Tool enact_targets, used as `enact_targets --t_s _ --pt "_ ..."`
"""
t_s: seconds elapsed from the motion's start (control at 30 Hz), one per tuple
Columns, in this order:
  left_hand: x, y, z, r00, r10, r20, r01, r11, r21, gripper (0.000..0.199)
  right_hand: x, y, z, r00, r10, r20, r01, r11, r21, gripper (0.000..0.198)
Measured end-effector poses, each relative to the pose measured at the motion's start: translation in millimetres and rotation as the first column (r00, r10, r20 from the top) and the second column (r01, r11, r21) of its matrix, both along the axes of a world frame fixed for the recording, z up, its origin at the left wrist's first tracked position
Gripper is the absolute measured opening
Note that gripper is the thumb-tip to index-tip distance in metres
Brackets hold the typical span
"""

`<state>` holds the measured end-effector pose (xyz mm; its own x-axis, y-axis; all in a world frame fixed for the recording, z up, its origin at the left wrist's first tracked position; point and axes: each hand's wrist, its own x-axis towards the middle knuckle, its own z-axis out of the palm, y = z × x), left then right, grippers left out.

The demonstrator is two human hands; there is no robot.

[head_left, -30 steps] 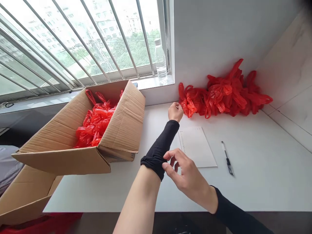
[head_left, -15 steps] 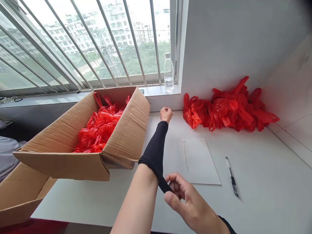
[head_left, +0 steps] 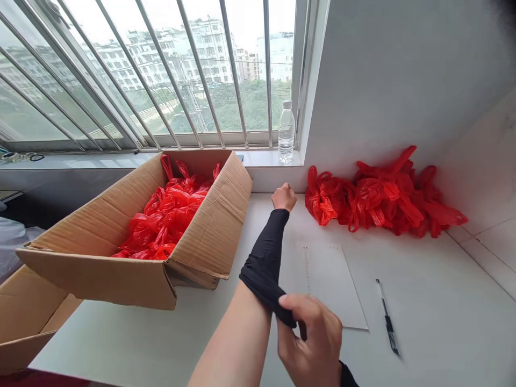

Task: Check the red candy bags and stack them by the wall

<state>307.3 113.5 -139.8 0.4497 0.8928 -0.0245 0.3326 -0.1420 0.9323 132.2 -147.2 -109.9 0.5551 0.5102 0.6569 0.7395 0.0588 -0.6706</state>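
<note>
A black arm sleeve (head_left: 268, 252) covers my left forearm from the wrist to near the elbow. My right hand (head_left: 310, 338) pinches the sleeve's upper edge between thumb and fingers and stretches it away from the arm. My left hand (head_left: 284, 198) is reached out over the table toward the wall, its fingers curled into a fist with nothing visible in them. Below my left forearm, to its right, lies a white sheet of paper (head_left: 330, 279) with a column of small writing. A black-capped clear pen (head_left: 387, 317) rests on the table right of the paper.
A cardboard box (head_left: 97, 279) full of red plastic bags (head_left: 169, 209) stands on the left. More red bags (head_left: 382, 191) are heaped against the wall at right. A water bottle (head_left: 286, 134) stands on the sill by the barred window. Another box (head_left: 28, 312) sits lower left.
My right hand has regripped the sleeve's edge, and the fabric there is now more bunched. My left fingers have closed tighter. The view has shifted slightly, with most things appearing lower.
</note>
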Motion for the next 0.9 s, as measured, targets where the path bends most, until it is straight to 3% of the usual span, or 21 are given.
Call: enact_targets --t_s 0.07,0.13,0.17,0.23,0.3,0.37,0.43,0.5,0.6,0.67,0.7,0.77,0.83,0.9 --pt "6.3 15.7 16.4 0.996 0.048 0.08 -0.043 0.997 -0.067 0.027 1.7 3.4 -25.9 0.971 -0.095 -0.221 0.061 0.986 -0.156 0.036" --pt "14.7 28.3 33.5 0.982 0.092 0.163 -0.067 0.986 -0.154 0.03 0.9 13.4 -42.7 0.9 -0.082 -0.428 -0.052 0.954 -0.294 0.037" --pt "18.7 33.3 41.5 0.973 0.11 0.203 -0.069 0.978 -0.199 0.03 -1.3 18.6 -46.6 0.844 -0.039 -0.534 -0.149 0.941 -0.304 0.037" --pt "24.5 41.3 55.2 0.95 0.139 0.28 -0.061 0.961 -0.271 0.03 -7.9 25.1 -47.0 0.698 0.052 -0.715 -0.273 0.942 -0.197 0.034" --pt "25.7 48.3 64.4 0.922 0.169 0.349 -0.053 0.946 -0.318 0.029 -13.8 24.7 -42.3 0.587 0.102 -0.803 -0.224 0.974 -0.04 0.026" --pt "23.4 54.1 68.2 0.894 0.2 0.4 -0.053 0.935 -0.351 0.03 -15.7 19.5 -37.0 0.533 0.135 -0.835 -0.126 0.989 0.079 0.016" --pt "20.0 58.2 66.1 0.878 0.219 0.425 -0.048 0.925 -0.377 0.032 -13.8 13.0 -33.0 0.476 0.186 -0.859 -0.114 0.982 0.149 0.015" --pt "17.4 60.4 59.3 0.879 0.222 0.423 -0.041 0.917 -0.397 0.033 -9.7 6.7 -29.9 0.381 0.276 -0.882 -0.196 0.957 0.215 0.022" --pt "16.1 63.4 45.4 0.903 0.207 0.377 -0.044 0.917 -0.397 0.033 0.0 -2.4 -28.5 0.212 0.397 -0.893 -0.379 0.876 0.299 0.035" --pt "16.7 66.8 36.7 0.925 0.19 0.328 -0.058 0.926 -0.373 0.033 10.0 -7.2 -31.2 0.167 0.4 -0.901 -0.512 0.816 0.268 0.034" --pt "17.5 68.6 32.5 0.937 0.18 0.3 -0.066 0.933 -0.354 0.033 16.1 -8.1 -33.4 0.18 0.376 -0.909 -0.572 0.792 0.214 0.03" --pt "20.4 70.6 23.3 0.958 0.163 0.238 -0.084 0.947 -0.309 0.032 29.5 -3.9 -36.5 0.291 0.291 -0.911 -0.62 0.783 0.052 0.022" --pt "25.2 67.9 11.2 0.974 0.154 0.168 -0.109 0.962 -0.249 0.032 43.4 10.7 -32.8 0.528 0.179 -0.83 -0.504 0.853 -0.136 0.018" --pt "32.2 59.3 -4.0 0.984 0.155 0.092 -0.138 0.975 -0.172 0.032 56.2 34.1 -17.7 0.823 0.053 -0.566 -0.22 0.948 -0.231 0.01"
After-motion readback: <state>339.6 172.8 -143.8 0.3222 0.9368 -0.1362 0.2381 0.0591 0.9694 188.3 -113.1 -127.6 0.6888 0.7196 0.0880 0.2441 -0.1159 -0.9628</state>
